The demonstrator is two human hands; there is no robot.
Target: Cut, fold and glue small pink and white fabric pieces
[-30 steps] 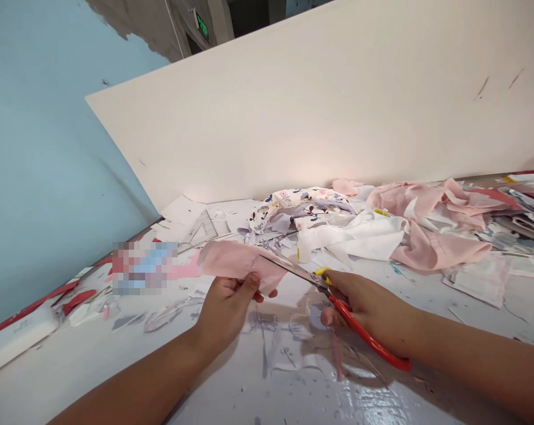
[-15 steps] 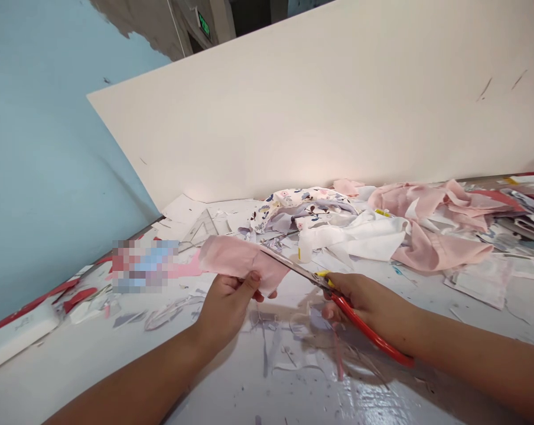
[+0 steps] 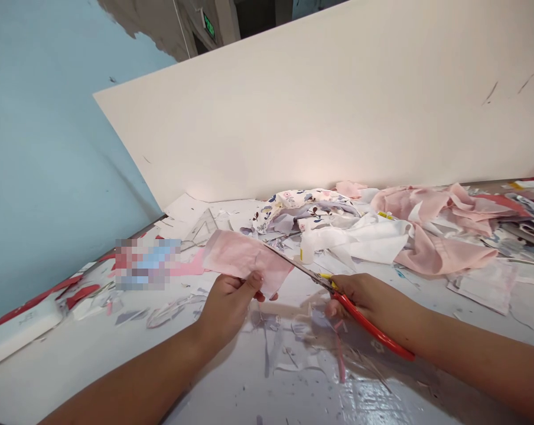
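My left hand (image 3: 231, 304) pinches a piece of pink fabric (image 3: 235, 252) near its lower right edge, thumb on top and fingers underneath. The piece is held up above the table, tilted toward me. In my right hand (image 3: 364, 304) is a pair of scissors (image 3: 373, 334) with red handles. Their metal blades point up and to the left, lying along the fabric's upper right edge. Whether the blades are closed on the cloth I cannot tell. Part of the grip is hidden behind my right fingers.
Floral fabric (image 3: 311, 203), white cloth (image 3: 360, 239) and pink cloth (image 3: 444, 251) lie heaped behind my hands. A clear set square (image 3: 202, 227) rests at the back left. Loose scraps and threads litter the white table (image 3: 222, 389). A pale board (image 3: 315, 112) rises behind.
The pink fabric's left end has risen slightly and its face has turned more toward me. The hands and scissors stay nearly in place; the view has shifted slightly.
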